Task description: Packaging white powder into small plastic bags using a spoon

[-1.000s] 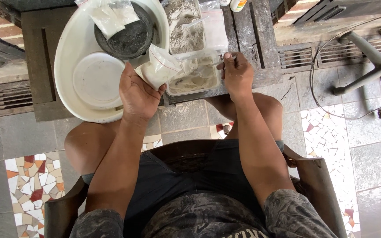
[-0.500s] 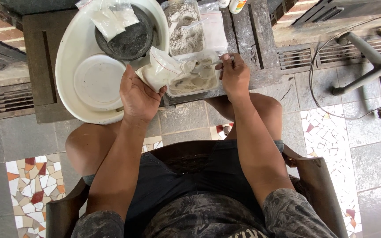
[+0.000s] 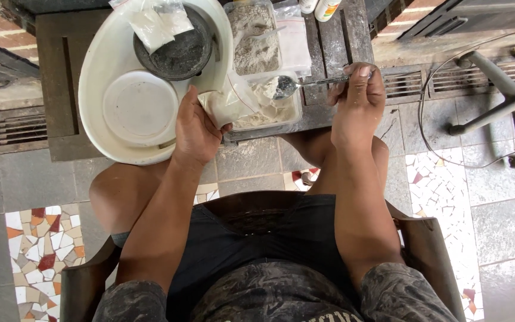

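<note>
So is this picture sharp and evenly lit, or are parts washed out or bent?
Head view: bright daylight, sharp overall; the white oval plastic basin glares nearly featureless; the metal spoon in the right hand stays crisp; the left hand holding the clear plastic bag shades the tiles; edges bow slightly.

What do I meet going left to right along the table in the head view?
White basin → left hand holding a small plastic bag → tub of pale powder → spoon → right hand.
</note>
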